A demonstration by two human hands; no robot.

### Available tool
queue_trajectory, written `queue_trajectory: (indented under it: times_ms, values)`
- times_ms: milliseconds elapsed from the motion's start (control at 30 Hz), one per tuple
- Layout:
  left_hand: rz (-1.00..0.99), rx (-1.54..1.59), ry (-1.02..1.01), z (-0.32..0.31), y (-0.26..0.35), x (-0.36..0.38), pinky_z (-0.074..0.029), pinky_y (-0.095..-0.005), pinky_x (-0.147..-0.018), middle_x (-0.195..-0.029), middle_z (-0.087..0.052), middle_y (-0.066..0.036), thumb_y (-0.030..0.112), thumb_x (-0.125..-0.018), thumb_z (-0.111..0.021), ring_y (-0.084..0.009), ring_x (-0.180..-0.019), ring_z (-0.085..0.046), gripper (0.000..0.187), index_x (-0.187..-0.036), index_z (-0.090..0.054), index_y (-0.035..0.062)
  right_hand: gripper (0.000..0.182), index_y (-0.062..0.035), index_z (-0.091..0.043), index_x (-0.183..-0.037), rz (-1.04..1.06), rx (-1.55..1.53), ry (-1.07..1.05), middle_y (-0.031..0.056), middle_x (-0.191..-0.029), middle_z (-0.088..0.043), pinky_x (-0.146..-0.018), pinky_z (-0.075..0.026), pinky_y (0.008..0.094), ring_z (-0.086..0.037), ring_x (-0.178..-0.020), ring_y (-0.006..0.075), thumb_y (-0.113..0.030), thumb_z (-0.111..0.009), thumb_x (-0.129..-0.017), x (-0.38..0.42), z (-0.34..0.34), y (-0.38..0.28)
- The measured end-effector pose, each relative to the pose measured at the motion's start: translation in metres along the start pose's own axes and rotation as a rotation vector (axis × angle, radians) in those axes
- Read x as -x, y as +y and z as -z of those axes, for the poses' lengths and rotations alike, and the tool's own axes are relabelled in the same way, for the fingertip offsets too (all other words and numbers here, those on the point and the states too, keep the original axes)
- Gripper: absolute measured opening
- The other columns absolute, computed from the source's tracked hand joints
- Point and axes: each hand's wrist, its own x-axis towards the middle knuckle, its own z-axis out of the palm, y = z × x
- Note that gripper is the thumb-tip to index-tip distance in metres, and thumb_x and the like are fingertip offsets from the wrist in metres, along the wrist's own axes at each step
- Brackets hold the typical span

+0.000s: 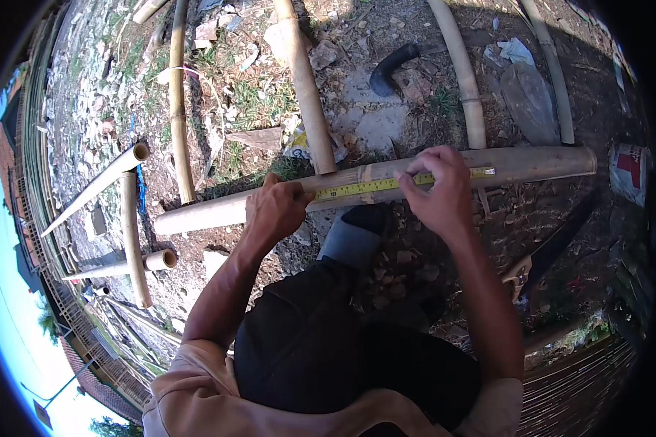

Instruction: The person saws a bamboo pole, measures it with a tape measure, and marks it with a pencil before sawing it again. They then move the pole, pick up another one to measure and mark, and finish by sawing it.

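Observation:
A thick bamboo pole lies crosswise in front of me. Along it stretches the yellow blade of a tape measure, its metal end tip toward the right. My left hand is closed at the blade's left end, against the pole; the tape's case does not show. My right hand is bent over the blade, thumb and fingers pinched close to its upper edge. Whatever small thing those fingertips may hold is hidden. Below the pole, between my hands, is my foot in a grey and black shoe.
Several thinner bamboo poles run away beyond the thick one. A handsaw with a wooden handle lies at right, near a red and white bag. A dark curved pipe rests on rubble. More cut bamboo lies at left.

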Motion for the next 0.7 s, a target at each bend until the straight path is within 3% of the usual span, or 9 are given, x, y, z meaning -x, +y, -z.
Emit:
queue_trajectory:
  times_ms: [67, 100, 200, 233, 600, 667, 700]
  values:
    - [0.01, 0.008, 0.002, 0.0, 0.002, 0.0, -0.053, -0.0484, -0.089, -0.11, -0.067, -0.018, 0.038, -0.095, -0.075, -0.0381, -0.1, -0.07, 0.034, -0.103, -0.08, 0.0051, 0.016, -0.0139, -0.073, -0.076, 0.009, -0.012, -0.132, 0.0104, -0.094, -0.067, -0.094, -0.044, 0.0475, -0.065, -0.095, 0.0331, -0.021, -0.087, -0.072, 0.0, -0.047, -0.015]
    - [0.026, 0.014, 0.005, 0.001, 0.002, 0.001, -0.053, -0.0486, -0.088, -0.11, -0.067, -0.019, 0.038, -0.095, -0.075, -0.0384, -0.1, -0.07, 0.034, -0.103, -0.08, 0.0055, 0.015, -0.015, -0.077, -0.077, -0.101, 0.009, -0.263, 0.0119, -0.096, -0.071, -0.104, -0.042, 0.0522, -0.067, -0.099, 0.0348, -0.027, -0.086, -0.075, -0.007, -0.058, -0.027]
    - [0.025, 0.021, -0.005, 0.002, 0.001, 0.001, -0.053, -0.0489, -0.087, -0.108, -0.066, -0.019, 0.037, -0.095, -0.075, -0.0391, -0.098, -0.07, 0.033, -0.104, -0.08, 0.0065, 0.024, -0.0134, -0.077, -0.078, -0.241, 0.195, -0.399, 0.012, -0.099, -0.072, -0.108, -0.041, 0.0551, -0.069, -0.1, 0.0362, -0.035, -0.086, -0.078, -0.022, -0.079, -0.044]
    - [0.019, 0.037, 0.007, 0.002, 0.001, 0.002, -0.053, -0.0491, -0.086, -0.106, -0.065, -0.019, 0.036, -0.095, -0.074, -0.0395, -0.096, -0.069, 0.031, -0.105, -0.08, 0.0073, 0.026, -0.015, -0.079, -0.081, -0.312, 0.193, -0.475, 0.0107, -0.095, -0.076, -0.115, -0.033, 0.0585, -0.071, -0.101, 0.0345, -0.04, -0.084, -0.079, -0.029, -0.082, -0.044]
    - [0.0, 0.035, -0.01, -0.003, -0.006, -0.001, -0.051, -0.0532, -0.086, -0.108, -0.063, -0.018, 0.038, -0.096, -0.072, -0.0386, -0.095, -0.069, 0.03, -0.107, -0.081, 0.0106, 0.03, -0.0167, -0.081, -0.084, -0.479, 0.191, -0.645, 0.0064, -0.071, -0.075, -0.114, -0.03, 0.0463, -0.073, -0.082, 0.0247, -0.044, -0.085, -0.073, -0.045, -0.09, -0.036]
    - [-0.005, 0.041, -0.018, -0.004, -0.008, -0.001, -0.05, -0.0561, -0.087, -0.11, -0.063, -0.017, 0.039, -0.097, -0.07, -0.0382, -0.096, -0.069, 0.031, -0.108, -0.082, 0.0136, 0.024, -0.0175, -0.084, -0.086, -0.495, 0.163, -0.685, 0.0075, -0.089, -0.079, -0.117, -0.023, 0.0594, -0.074, -0.101, 0.028, -0.039, -0.083, -0.074, -0.047, -0.088, -0.037]
    - [-0.006, 0.038, -0.02, -0.004, -0.008, -0.001, -0.049, -0.0559, -0.087, -0.11, -0.063, -0.017, 0.039, -0.097, -0.07, -0.0378, -0.096, -0.069, 0.031, -0.109, -0.082, 0.0135, 0.024, -0.0175, -0.084, -0.086, -0.496, 0.164, -0.684, 0.0075, -0.089, -0.079, -0.117, -0.023, 0.0594, -0.074, -0.101, 0.028, -0.039, -0.083, -0.074, -0.046, -0.088, -0.037]
